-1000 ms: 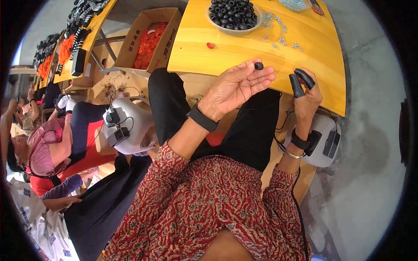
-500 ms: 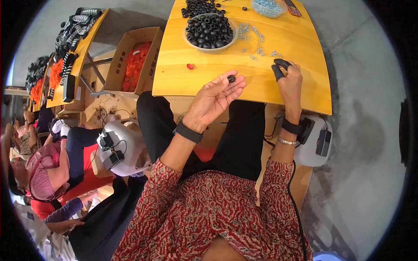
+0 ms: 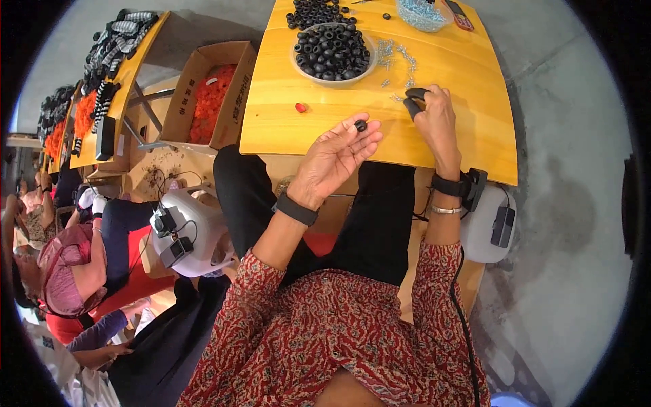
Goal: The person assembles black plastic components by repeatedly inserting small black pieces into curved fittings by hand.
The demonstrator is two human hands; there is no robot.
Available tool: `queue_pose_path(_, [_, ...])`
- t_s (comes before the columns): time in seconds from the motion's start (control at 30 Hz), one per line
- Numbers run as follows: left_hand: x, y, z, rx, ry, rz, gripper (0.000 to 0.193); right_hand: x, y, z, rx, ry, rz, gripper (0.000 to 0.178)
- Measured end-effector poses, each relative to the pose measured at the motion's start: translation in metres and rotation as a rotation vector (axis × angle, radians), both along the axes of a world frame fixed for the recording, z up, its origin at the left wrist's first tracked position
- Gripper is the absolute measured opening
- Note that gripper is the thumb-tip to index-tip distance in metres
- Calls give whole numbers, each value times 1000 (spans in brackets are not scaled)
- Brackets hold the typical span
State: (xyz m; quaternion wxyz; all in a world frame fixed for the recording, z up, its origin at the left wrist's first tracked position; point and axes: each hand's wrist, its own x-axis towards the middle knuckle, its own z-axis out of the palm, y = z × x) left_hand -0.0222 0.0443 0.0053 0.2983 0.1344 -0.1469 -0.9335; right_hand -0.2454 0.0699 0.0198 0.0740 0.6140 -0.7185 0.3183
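Note:
My left hand (image 3: 337, 159) is palm up over the table's near edge, its thumb and fingers closed on a small black ring-like piece (image 3: 361, 125) with a hole in it. My right hand (image 3: 436, 122) hovers low over the tabletop, with black covers (image 3: 411, 107) on its thumb and forefinger. Those two tips stand slightly apart, beside a few small silver metal pieces (image 3: 396, 98); nothing shows between them. More silver pieces (image 3: 409, 60) lie scattered farther back. A clear round bowl (image 3: 310, 79) heaped with black pieces (image 3: 332, 51) stands behind my left hand.
The yellow table (image 3: 271, 129) also bears a small red piece (image 3: 301, 108), loose black pieces (image 3: 315, 12), a bowl of silver-blue bits (image 3: 424, 17) and a phone-like device (image 3: 461, 17). Left of it are a cardboard box (image 3: 180, 108) of orange material and a seated person (image 3: 74, 264).
My right hand has moved left and slightly away from me, toward the nearest silver pieces. My left hand keeps the black piece almost in place. The view has shifted slightly.

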Motion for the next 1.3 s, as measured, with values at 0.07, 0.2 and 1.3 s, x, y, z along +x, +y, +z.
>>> queue_pose_path(0.07, [1, 1, 0, 3, -7, 2, 36, -6, 2, -1, 1, -1, -16, 15])
queue_pose_path(0.2, [1, 1, 2, 4, -7, 18, 36, -9, 5, -1, -17, -115, -31, 16])
queue_pose_path(1.3, [-2, 21, 16, -105, -24, 114, 36, 86, 74, 46, -87, -587, 103, 18])
